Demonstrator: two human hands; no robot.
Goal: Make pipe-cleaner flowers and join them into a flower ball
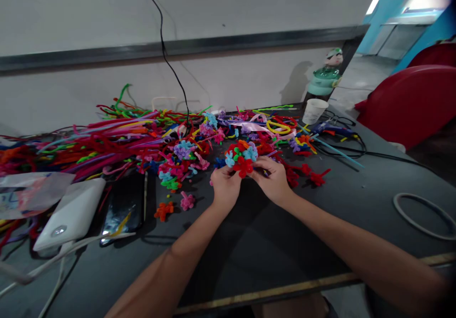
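Observation:
Near the middle of the view, my left hand (226, 188) and my right hand (272, 179) hold a small bunch of fuzzy pipe-cleaner flowers (243, 164) between them, raised over the dark table. Red, orange, light blue and purple blooms show on it. The fingers of both hands are closed at its base, where the stems are hidden. To the left of my left hand lie a loose pink flower (187, 201) and an orange flower (164, 210). Red flowers (317, 177) lie to the right of my right hand.
Piled pipe cleaners (107, 142) run along the wall. A white power bank (71, 213), cables and a black phone (124, 204) lie at left. At right are a paper cup (314, 111), a green figure bottle (324, 77), a glue gun (335, 129) and a grey ring (423, 216).

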